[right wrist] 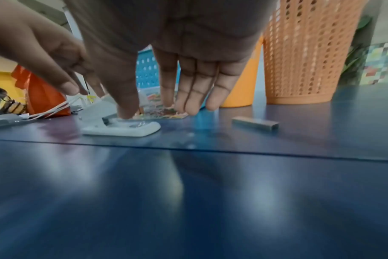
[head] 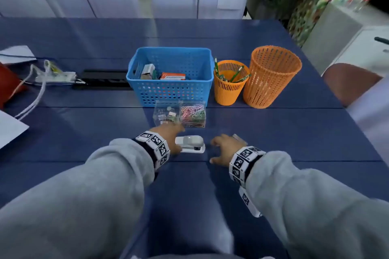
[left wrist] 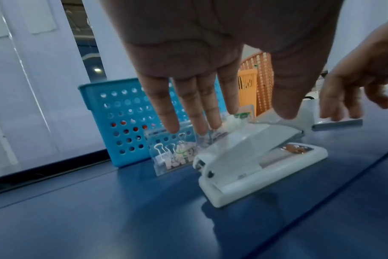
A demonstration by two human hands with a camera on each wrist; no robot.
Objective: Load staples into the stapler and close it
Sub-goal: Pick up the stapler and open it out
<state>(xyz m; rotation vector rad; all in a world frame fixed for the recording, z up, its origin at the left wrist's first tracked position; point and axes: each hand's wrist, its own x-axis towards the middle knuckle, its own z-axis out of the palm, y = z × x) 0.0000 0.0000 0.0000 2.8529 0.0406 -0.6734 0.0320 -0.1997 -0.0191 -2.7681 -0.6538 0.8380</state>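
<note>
A white stapler (head: 190, 144) lies closed on the blue table (head: 294, 132), its top arm down in the left wrist view (left wrist: 255, 161). My left hand (head: 175, 134) hovers over its left end with straight fingers; the thumb tip (left wrist: 285, 112) sits at the stapler's top, and I cannot tell whether it touches. My right hand (head: 216, 150) is spread and empty just right of the stapler, fingers (right wrist: 188, 105) pointing down at the table. A grey strip of staples (head: 239, 138) lies loose on the table beyond the right hand, also seen in the right wrist view (right wrist: 255, 123).
A clear box of binder clips and paper clips (head: 180, 114) stands just behind the stapler. Behind it are a blue basket (head: 170, 90), a small orange cup of pencils (head: 229, 90) and a tall orange cup (head: 271, 78). Cables (head: 40, 82) and paper (head: 10, 130) lie at the left.
</note>
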